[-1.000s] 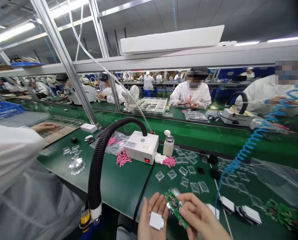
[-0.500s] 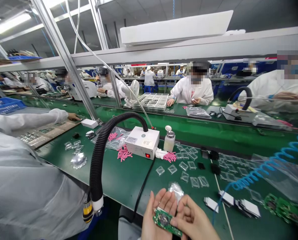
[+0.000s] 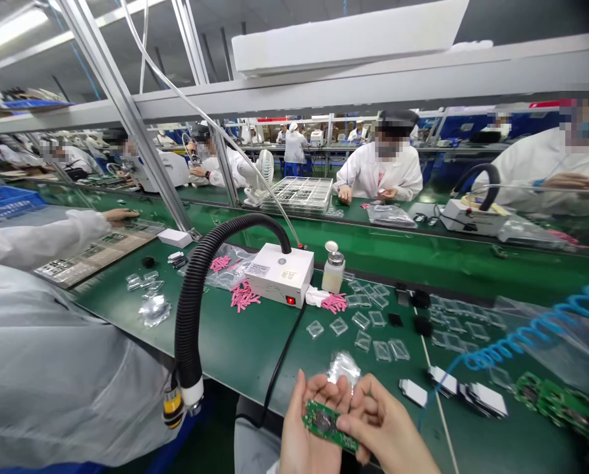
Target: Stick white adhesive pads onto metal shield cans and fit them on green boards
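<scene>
A small green circuit board [image 3: 316, 416] with a dark round patch at its middle is held low in front of me, in the head view. My left hand [image 3: 297, 431] is cupped palm up beneath it, fingers curled, bearing the board. From the right, my right hand [image 3: 386, 421] grips the board's right part, its thumb pressed on top; the fingers below are partly hidden. Just beyond my fingertips lies a clump of clear plastic film [image 3: 344, 367]. Clear plastic frames [image 3: 382, 351] are spread over the green bench past it.
A white box with a red switch [image 3: 280, 273] and a black hose [image 3: 188, 316] stands ahead. Beside it are pink strips [image 3: 334, 303] and a pump bottle [image 3: 333, 271]. White-topped pieces [image 3: 485, 399], green boards [image 3: 546, 401] and a blue coiled hose [image 3: 536, 329] are right. A co-worker's sleeve [image 3: 52, 237] reaches in left.
My view has tilted and shifted slightly. Both hands keep the circuit board in much the same hold. The co-worker's hand at the left has moved back and to the left over the tray.
</scene>
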### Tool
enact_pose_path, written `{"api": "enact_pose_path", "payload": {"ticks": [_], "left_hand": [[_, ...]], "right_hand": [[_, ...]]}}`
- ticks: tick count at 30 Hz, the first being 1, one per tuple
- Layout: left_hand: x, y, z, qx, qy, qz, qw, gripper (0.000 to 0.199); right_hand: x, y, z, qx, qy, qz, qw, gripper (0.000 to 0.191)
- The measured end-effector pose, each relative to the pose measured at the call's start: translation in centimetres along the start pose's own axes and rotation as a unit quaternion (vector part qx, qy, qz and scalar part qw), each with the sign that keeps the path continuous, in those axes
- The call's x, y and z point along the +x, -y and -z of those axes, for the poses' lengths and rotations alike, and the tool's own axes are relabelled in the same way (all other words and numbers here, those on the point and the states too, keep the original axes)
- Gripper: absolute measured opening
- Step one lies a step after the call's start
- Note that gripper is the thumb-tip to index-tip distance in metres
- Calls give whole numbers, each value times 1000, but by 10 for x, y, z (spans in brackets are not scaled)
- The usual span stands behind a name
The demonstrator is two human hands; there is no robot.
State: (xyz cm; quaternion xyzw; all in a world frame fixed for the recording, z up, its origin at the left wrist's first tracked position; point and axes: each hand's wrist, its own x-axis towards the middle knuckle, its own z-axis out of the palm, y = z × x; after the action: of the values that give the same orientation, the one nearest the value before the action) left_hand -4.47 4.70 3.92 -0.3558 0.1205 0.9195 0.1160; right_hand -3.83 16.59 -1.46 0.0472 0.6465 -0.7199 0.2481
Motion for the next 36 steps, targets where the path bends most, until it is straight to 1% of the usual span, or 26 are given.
{"api": "enact_pose_path", "payload": {"ticks": [5,7,9,11,13,15,17,21,25,29,31,33,34,36], "left_hand": [[-7,0,2,-68,36,7,997,43],[-7,3,7,-78,72,-4,994,40],[-6,6,13,-45,130,-34,990,27],[-4,9,16,16,181,-71,981,13],[-3,10,17,65,202,-90,973,9],[-4,9,15,85,199,-96,972,10],[-5,7,14,93,191,-100,972,17],[-7,4,15,135,176,-102,970,27],[-8,6,18,217,164,-120,955,36],[-5,14,22,281,164,-135,936,50],[-2,16,25,310,167,-167,921,54],[1,16,29,354,161,-236,891,56],[1,14,31,386,152,-278,866,54],[-1,9,35,457,131,-346,809,41]], "right_hand": [[-3,6,-1,5,10,5,1000,62],[-5,10,-2,8,5,-3,1000,64],[-5,14,-2,10,8,-9,1000,64],[-6,18,-3,13,30,-12,999,63],[-5,21,-3,14,57,-16,998,64],[-4,23,-3,10,67,-19,998,66],[-4,24,-4,5,73,-13,997,67],[-10,23,-5,-37,78,21,996,58],[-14,22,-8,-74,104,37,991,55],[-11,25,-7,-51,117,10,992,58],[-9,28,-5,-52,114,3,992,59],[-9,30,-1,-78,85,17,993,60],[-10,31,1,-99,61,30,993,60],[-13,32,5,-145,11,63,987,58]]}}
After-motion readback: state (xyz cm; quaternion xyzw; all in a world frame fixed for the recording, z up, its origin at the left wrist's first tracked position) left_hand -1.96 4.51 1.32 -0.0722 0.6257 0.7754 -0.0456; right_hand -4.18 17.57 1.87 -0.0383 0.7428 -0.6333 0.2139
